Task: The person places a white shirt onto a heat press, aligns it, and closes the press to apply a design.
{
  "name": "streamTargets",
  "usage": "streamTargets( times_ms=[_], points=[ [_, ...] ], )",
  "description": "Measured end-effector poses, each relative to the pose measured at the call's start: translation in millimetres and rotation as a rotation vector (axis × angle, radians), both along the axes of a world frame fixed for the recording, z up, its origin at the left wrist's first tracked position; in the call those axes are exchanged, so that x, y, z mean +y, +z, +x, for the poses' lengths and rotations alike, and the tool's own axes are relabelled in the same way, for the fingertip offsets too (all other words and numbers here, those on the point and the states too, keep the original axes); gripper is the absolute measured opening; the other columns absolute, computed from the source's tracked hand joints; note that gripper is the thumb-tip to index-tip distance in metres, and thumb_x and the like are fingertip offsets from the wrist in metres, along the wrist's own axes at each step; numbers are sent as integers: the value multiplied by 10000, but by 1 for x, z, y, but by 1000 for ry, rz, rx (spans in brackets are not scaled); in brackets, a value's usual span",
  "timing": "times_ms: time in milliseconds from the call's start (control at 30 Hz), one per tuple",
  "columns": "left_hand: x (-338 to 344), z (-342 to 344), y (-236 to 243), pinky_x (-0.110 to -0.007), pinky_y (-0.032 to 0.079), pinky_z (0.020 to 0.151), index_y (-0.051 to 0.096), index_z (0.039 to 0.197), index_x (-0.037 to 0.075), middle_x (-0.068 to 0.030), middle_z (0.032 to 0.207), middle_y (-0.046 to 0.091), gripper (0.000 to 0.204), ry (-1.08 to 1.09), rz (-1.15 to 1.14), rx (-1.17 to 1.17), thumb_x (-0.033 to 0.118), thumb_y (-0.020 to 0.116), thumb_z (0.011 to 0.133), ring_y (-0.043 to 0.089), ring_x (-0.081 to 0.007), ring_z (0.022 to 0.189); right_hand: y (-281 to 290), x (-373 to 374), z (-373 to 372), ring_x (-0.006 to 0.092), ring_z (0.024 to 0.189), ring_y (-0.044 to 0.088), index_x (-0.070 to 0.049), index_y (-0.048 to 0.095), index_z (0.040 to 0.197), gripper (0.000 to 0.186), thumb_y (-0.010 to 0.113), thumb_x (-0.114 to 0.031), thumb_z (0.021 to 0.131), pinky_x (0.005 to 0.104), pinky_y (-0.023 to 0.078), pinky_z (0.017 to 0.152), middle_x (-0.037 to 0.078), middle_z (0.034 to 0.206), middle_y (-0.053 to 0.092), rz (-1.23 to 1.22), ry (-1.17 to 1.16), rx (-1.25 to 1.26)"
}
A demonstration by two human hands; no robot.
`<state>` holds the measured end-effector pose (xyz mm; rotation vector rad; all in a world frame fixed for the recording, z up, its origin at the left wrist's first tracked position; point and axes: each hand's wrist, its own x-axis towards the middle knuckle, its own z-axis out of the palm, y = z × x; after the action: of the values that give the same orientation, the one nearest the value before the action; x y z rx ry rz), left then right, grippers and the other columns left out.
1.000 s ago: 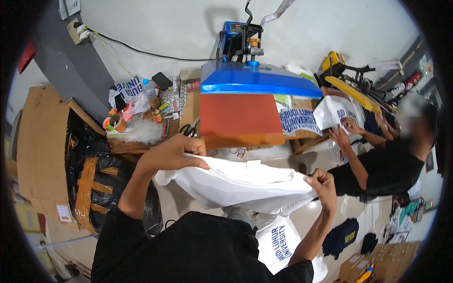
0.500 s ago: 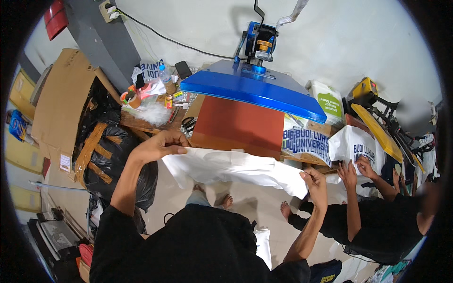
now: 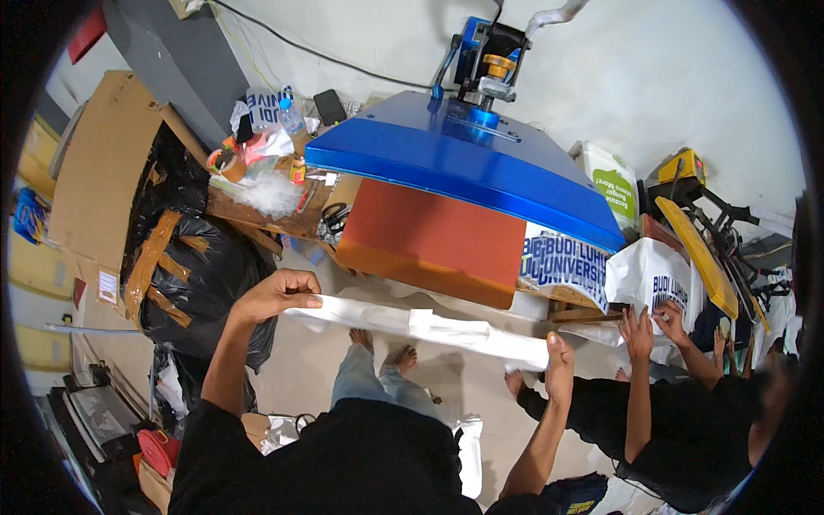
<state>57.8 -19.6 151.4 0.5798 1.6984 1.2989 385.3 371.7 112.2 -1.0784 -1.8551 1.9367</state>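
My left hand (image 3: 279,299) pinches the left end of a white cloth (image 3: 386,316), and my right hand (image 3: 556,367) grips its right end. The cloth hangs stretched between them as a narrow folded band, in front of and below a blue heat press (image 3: 429,159). The press's upper plate is raised over a red-orange pad (image 3: 429,240). Just right of the pad lie printed white sheets with blue lettering (image 3: 558,275).
At left are a cardboard box (image 3: 103,180), a taped black bag (image 3: 215,300) and a cluttered wooden table (image 3: 232,206) with a bottle and scissors. At right a co-worker in black (image 3: 678,421) handles printed white cloth (image 3: 644,275) by a yellow press (image 3: 695,257). Beige floor (image 3: 300,369) lies below.
The cloth has gone from a broad bunched piece to a flatter, narrower band, held at both ends throughout. The press and pad appear larger and nearer as the view has shifted.
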Motion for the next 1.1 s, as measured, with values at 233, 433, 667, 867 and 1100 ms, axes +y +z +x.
streamTargets(
  times_ms=[233, 433, 667, 867, 1100],
  points=[
    [76, -117, -56, -304, 346, 548, 596, 743, 1, 14, 625, 456, 218, 174, -76, 532, 134, 662, 904, 400, -93, 622, -59, 128, -73, 206, 1004, 529, 29, 590, 1113, 475, 597, -417, 950, 365, 422, 918, 114, 1081, 582, 544, 16, -327],
    [191, -182, -107, -328, 467, 733, 649, 997, -1, -77, 913, 648, 153, 269, 153, 1167, 119, 642, 903, 554, -170, 821, -115, 213, -246, 252, 1033, 567, 38, 601, 1118, 426, 568, -359, 966, 389, 435, 942, 157, 1093, 608, 1048, -25, -61],
    [210, -195, -132, -354, 442, 791, 643, 1028, 7, -88, 963, 643, 178, 204, -7, 1218, 141, 614, 916, 544, -194, 888, -128, 214, -305, 257, 986, 580, 36, 610, 1093, 384, 568, -322, 959, 386, 449, 904, 160, 1056, 618, 1067, 15, -169],
    [217, -176, -141, -377, 420, 840, 638, 1055, 13, -98, 1006, 639, 201, 156, -53, 1247, 160, 589, 927, 536, -215, 946, -130, 214, -304, 262, 947, 591, 35, 617, 1072, 349, 569, -290, 953, 384, 462, 871, 163, 1025, 626, 1077, 20, -192],
    [254, -187, -149, -403, 395, 898, 633, 1086, 21, -109, 1055, 634, 229, 173, -95, 1291, 182, 560, 940, 527, -240, 1014, -125, 214, -301, 267, 900, 604, 33, 626, 1047, 308, 569, -252, 946, 381, 477, 833, 166, 989, 636, 1122, 29, -213]
  ],
)
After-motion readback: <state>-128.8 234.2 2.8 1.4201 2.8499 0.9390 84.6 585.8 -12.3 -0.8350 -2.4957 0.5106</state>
